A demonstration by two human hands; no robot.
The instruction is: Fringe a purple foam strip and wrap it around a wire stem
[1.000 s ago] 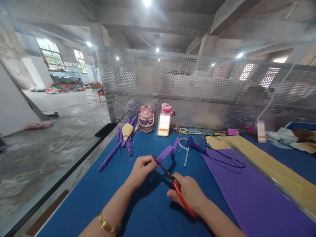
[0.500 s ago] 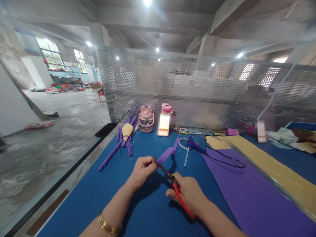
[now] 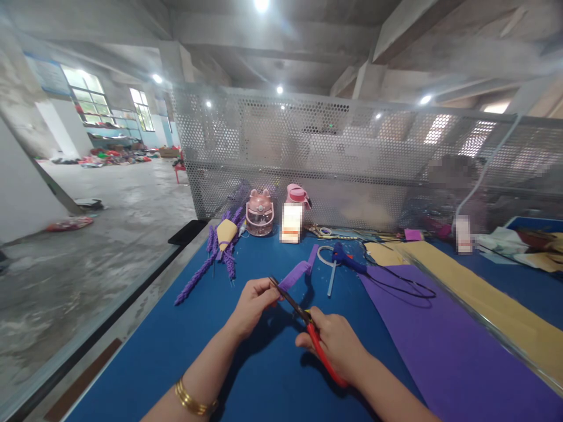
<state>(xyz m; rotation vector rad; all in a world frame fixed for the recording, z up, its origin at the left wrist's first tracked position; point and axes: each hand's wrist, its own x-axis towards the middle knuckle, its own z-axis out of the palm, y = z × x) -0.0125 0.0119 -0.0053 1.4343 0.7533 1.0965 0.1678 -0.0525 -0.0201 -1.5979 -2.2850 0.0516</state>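
My left hand (image 3: 256, 305) pinches the near end of a purple strip (image 3: 295, 275), whose far end bends up over the blue table (image 3: 264, 381). In my right hand (image 3: 336, 340) is a pair of scissors (image 3: 319, 353) with red handles. Their dark blades cross the strip right beside my left fingertips. Whether the blades are fully closed I cannot make out. Beyond the strip lie a blue glue gun (image 3: 349, 259) with a clear glue stick (image 3: 331, 280) and a white tape ring (image 3: 324, 255).
Purple braided stems with a yellow wrap (image 3: 227, 232) lie at the left. A pink cup (image 3: 260, 214) and a pink bottle (image 3: 298, 193) stand by the perforated metal screen (image 3: 272, 140). Purple sheet (image 3: 440, 334) and yellow sheet (image 3: 479, 287) cover the right side. The glue gun's black cord (image 3: 409, 278) loops over the purple sheet.
Almost nothing differs. Both hands, the scissors and the strip keep nearly the same positions, and the whole view has shifted very slightly.
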